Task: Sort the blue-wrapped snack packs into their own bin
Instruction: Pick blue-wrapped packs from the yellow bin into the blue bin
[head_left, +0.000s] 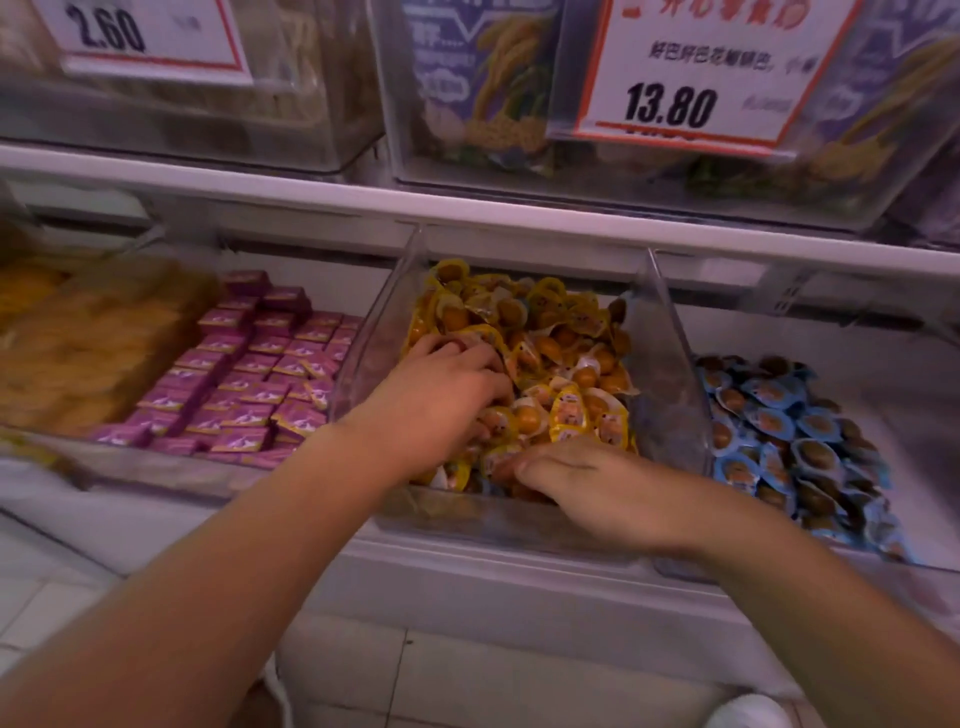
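Observation:
A clear middle bin (670, 395) holds a heap of yellow-wrapped snack packs (561, 353). To its right lies a pile of blue-wrapped snack packs (779, 431) in the neighbouring bin. My left hand (441, 400) is dug into the yellow packs at the bin's left side, fingers curled down among them. My right hand (597, 483) sits at the bin's front edge, its fingertips buried in the packs. What either hand holds is hidden by the fingers and the packs.
Purple boxed snacks (249, 384) fill the bin on the left, with a pale yellow heap (83, 343) beyond them. An upper shelf (467, 208) carries clear bins and price signs (691, 73). White floor tiles (467, 675) lie below.

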